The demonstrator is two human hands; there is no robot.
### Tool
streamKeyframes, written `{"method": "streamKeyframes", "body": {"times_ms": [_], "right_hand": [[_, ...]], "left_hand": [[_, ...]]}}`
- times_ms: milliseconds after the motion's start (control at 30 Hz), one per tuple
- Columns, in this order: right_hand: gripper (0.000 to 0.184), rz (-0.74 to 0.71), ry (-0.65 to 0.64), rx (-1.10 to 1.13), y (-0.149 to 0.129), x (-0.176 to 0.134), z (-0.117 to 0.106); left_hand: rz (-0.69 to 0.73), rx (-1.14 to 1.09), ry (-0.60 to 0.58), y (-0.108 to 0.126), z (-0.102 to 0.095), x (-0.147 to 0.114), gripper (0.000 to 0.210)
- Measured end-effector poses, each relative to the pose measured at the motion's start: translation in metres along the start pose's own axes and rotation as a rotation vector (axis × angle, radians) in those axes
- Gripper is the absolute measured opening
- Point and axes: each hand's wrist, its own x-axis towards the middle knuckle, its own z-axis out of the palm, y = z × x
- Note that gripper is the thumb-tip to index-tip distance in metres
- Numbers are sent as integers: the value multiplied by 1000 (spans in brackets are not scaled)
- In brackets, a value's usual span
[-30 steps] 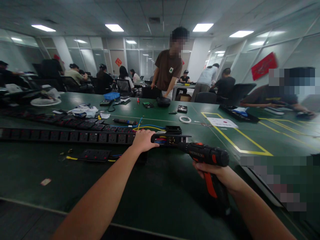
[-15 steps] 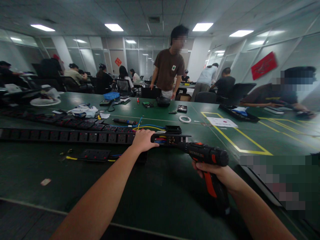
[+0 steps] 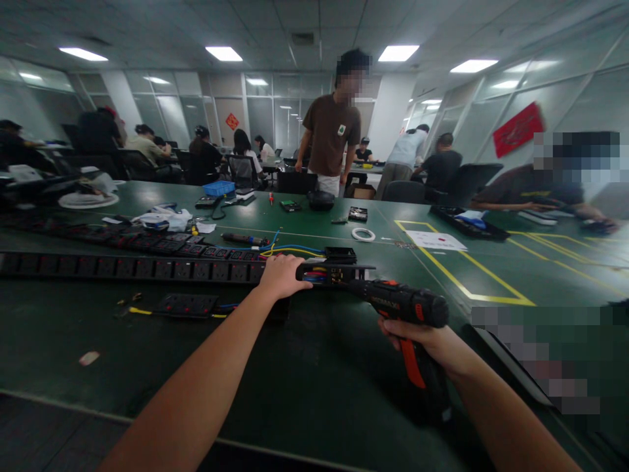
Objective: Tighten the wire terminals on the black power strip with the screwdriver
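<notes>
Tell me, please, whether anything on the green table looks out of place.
A small pale scrap lies by itself on the green table, on the near side of the long socket strip, so it looks stray. No spill or break is visible.

Left hand (image 3: 283, 274) on socket-strip (image 3: 184, 270); drill (image 3: 405, 305) (black-orange) in right hand (image 3: 436, 338)

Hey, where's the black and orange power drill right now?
In the head view, the power drill is right of centre, gripped in the right hand, its nose toward the open, wired end of the long socket strip.
</notes>
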Motion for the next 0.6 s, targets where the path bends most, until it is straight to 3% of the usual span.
{"method": "streamKeyframes", "body": {"times_ms": [600], "right_hand": [[35,31,-6,-2,-9,-5,5]], "left_hand": [[2,-7,-2,-2,2,1,73]]}}
